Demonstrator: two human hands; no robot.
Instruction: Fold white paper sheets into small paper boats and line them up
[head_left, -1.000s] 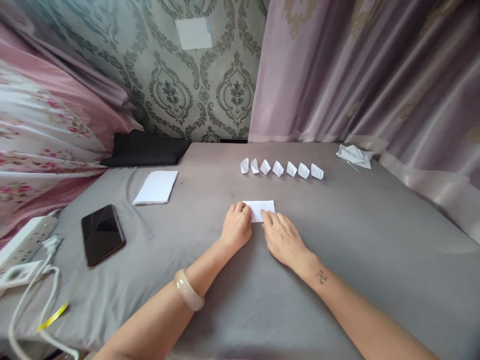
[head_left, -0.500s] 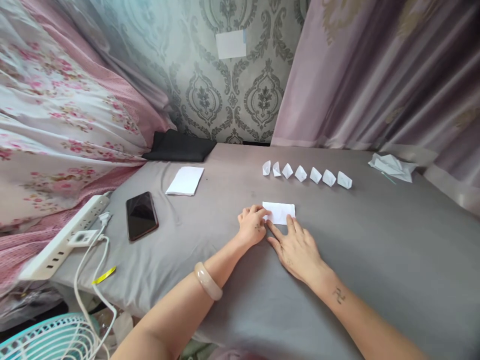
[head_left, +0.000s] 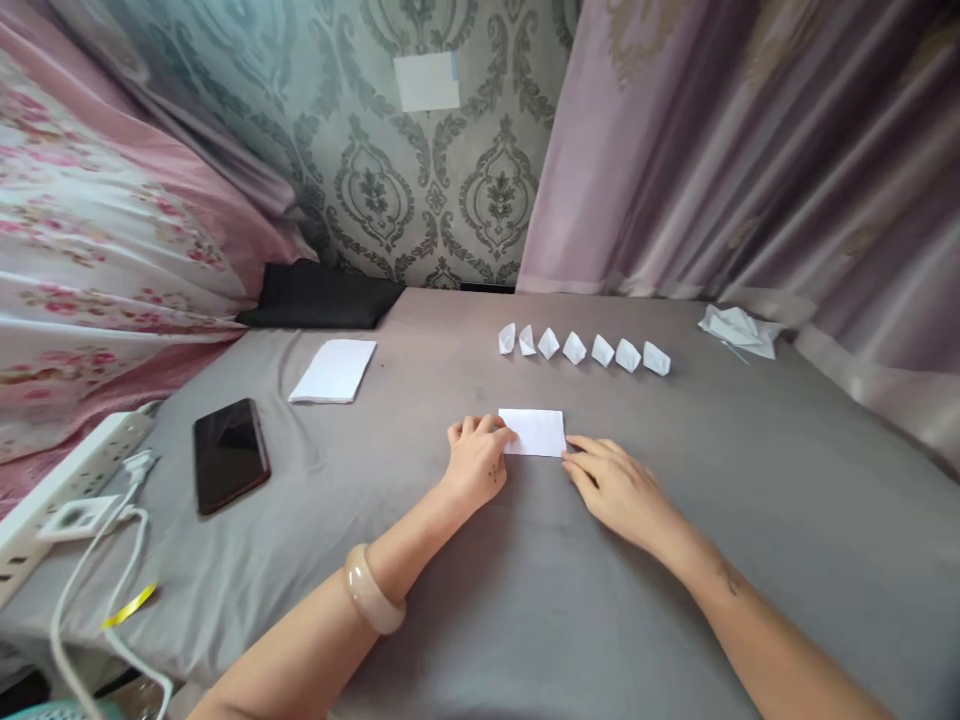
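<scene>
A flat white paper rectangle (head_left: 538, 430) lies beneath the left hand's (head_left: 478, 460) thumb, other fingers curled, and at the right hand's (head_left: 621, 488) slightly parted fingertips; whether either pinches is unclear.

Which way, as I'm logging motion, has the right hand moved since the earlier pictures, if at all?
Yes: against the folded pieces, the right hand has moved right, to the right edge of the paper.
</scene>
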